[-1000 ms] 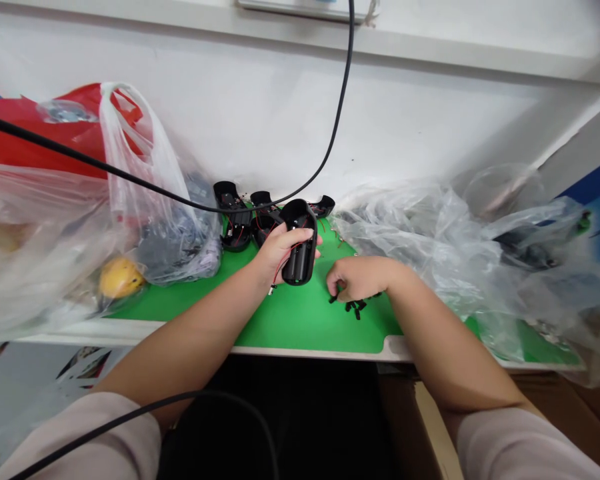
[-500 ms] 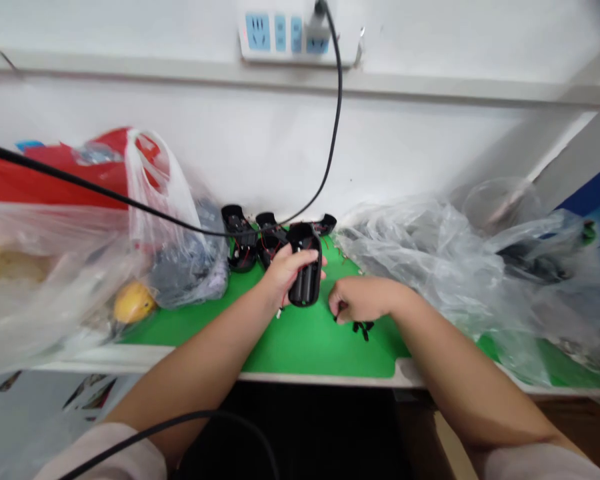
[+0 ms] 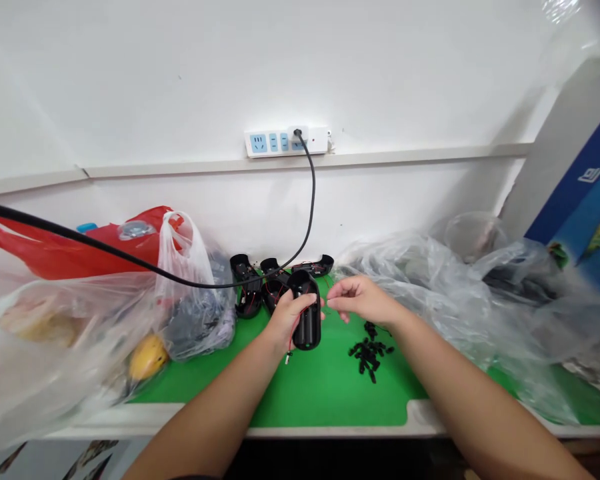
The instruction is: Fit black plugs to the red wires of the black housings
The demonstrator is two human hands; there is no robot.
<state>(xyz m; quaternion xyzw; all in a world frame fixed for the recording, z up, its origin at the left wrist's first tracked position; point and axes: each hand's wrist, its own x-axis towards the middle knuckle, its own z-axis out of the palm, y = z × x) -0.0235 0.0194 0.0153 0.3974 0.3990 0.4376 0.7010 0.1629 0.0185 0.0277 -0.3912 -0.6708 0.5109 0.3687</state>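
green bench mat [image 3: 310, 397] below a white wall [image 3: 180, 80], 2 hands working over 4 black housings

1 power strip [image 3: 285, 141] is sitting on the wall ledge, and 2 heaps of plastic bags [image 3: 430, 293] are crowding the mat's sides. the left hand [image 3: 283, 320] is gripping 1 open black plastic housing [image 3: 307, 327] nearly upright, fingers wrapping its side, its 2 round troughs showing and 1 red wire [image 3: 292, 337] trailing from it. 3 more housings [image 3: 245, 285] are lying behind it, near the wall. the right hand [image 3: 363, 300] is hovering just beside it, thumb and fingertips [image 3: 330, 301] drawn close; whether they are pinching anything cannot be told. 1 pile of small black parts [image 3: 369, 351] is lying on the mat below that hand.
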